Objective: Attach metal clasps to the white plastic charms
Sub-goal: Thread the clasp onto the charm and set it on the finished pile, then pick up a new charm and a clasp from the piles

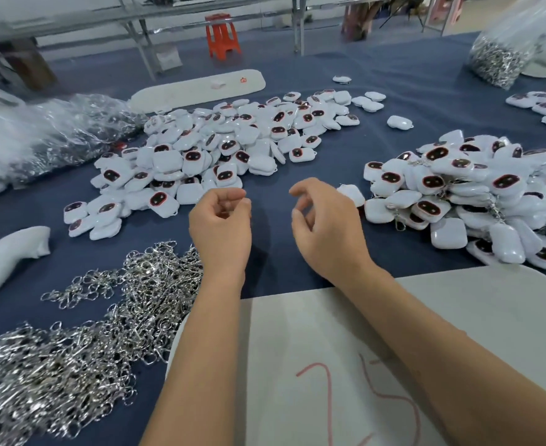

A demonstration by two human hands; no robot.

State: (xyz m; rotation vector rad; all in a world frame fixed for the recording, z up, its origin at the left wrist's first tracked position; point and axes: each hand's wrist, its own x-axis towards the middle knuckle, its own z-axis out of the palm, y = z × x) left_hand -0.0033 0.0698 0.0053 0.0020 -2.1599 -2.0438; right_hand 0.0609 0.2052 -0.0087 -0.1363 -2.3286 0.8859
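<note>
Nearest the camera lies a white board (313, 349) with red scrawl on it, and both forearms cross it. To its left a tangled heap of metal clasps (81, 336) spreads over the blue tablecloth (278, 259).

Above the cloth, the left hand (221, 225) has its fingers curled in with the thumb meeting the fingertips; it may be pinching something tiny, but the view does not let me tell. The right hand (324, 226) hangs with loosely bent fingers, holding nothing. The two hands are near each other, apart.

At the left edge a white moulded part (7, 259) lies on the cloth. Beyond the left hand sits a broad pile of white plastic charms (220, 149) with dark red-rimmed faces. A second pile of charms (471, 201) lies to the right of the right hand, and a few clasps show among these.

Farther left is a crumpled clear plastic bag (52, 136). A long white panel (200, 90) lies behind the middle pile. At the far right a clear bag of clasps (503, 56) stands upright. An orange stool (222, 35) stands on the floor beyond the table.
</note>
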